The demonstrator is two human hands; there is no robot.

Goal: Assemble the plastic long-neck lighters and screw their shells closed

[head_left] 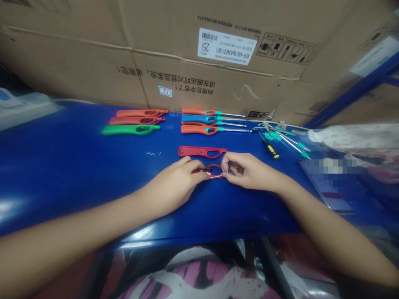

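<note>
Left hand (174, 185) and right hand (246, 170) pinching red plastic lighter shell (213, 170), glossy blue table (77, 166), cardboard boxes (93, 54) behind

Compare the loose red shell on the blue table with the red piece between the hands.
The red shell lies flat and untouched; the red piece is held between the left hand and right hand. The red shell shows its whole length; the red piece is mostly covered, only its loop visible. The red shell lies farther from the person than the red piece. Both are red with a loop-shaped opening.
</note>
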